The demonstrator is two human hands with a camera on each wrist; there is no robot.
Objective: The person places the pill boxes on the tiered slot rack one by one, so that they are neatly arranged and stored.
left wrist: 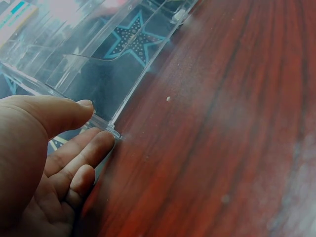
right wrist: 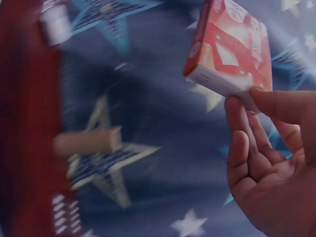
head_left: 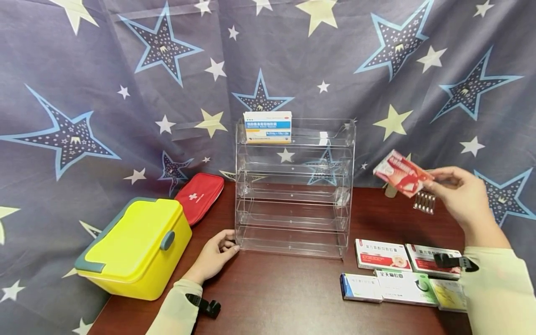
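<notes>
A red and white medicine box is held up in the air by its end, pinched between the thumb and fingers of my right hand. In the right wrist view the box is tilted and its far end is cut off by the frame. A clear tiered display rack stands mid-table. My left hand holds its lower front left corner, thumb and fingers on either side of the side panel's edge. On the top tier, at the left, a white, blue and yellow medicine box stands upright.
Several medicine boxes lie flat at the right, including a red and white one and a green and white one. Behind them are a blister pack and a brown cylinder. At left are a yellow lidded case and a red first-aid pouch.
</notes>
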